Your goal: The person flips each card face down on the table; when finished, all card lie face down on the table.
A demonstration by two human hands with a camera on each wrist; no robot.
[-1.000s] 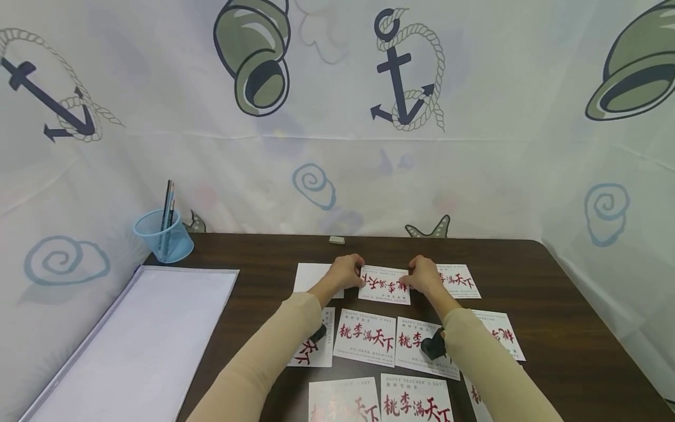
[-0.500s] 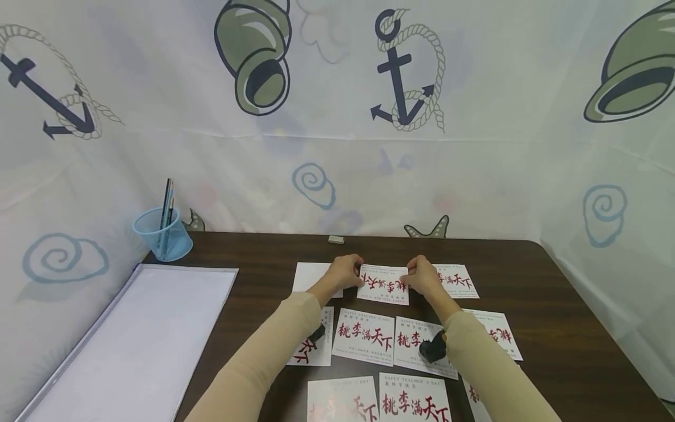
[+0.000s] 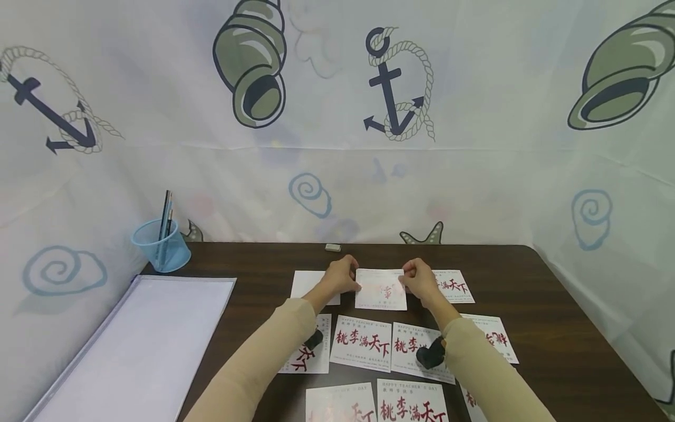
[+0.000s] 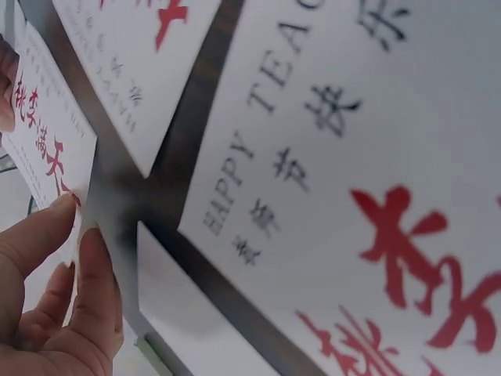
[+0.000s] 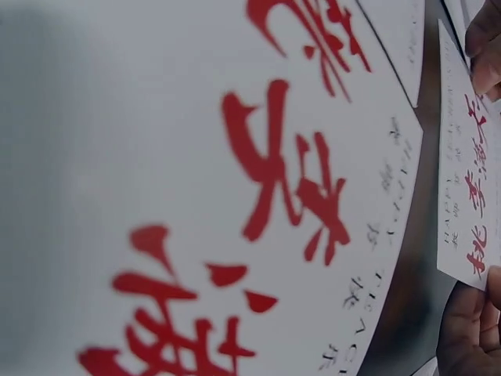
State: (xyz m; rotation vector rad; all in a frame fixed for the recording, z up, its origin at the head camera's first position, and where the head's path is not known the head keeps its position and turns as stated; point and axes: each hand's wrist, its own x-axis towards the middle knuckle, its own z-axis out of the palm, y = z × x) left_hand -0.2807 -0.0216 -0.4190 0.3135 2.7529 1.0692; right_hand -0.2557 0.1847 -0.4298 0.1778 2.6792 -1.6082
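Note:
Both hands hold a white card (image 3: 381, 298) with red lettering at the back middle of the table, and glare washes out most of its print in the head view. My left hand (image 3: 340, 275) pinches its left edge; in the left wrist view, thumb and fingers (image 4: 95, 270) lie on either side of the card (image 4: 48, 129). At the opposite edge, my right hand (image 3: 420, 281) pinches it between thumb and fingers. The right wrist view has this card (image 5: 460, 188) at its right side, the right hand (image 5: 466, 333) below it.
Several similar cards, such as one in the middle row (image 3: 361, 344), lie in rows on the dark wooden table (image 3: 548, 305). A white board (image 3: 132, 346) lies at left. Behind it stands a light-blue cup (image 3: 164, 252) with pens. One small pale block (image 3: 333, 248) sits at the back edge.
The held card now catches glare, so its red print has faded from sight in the head view. The hands keep their grip at its edges. The head view has tilted up slightly.

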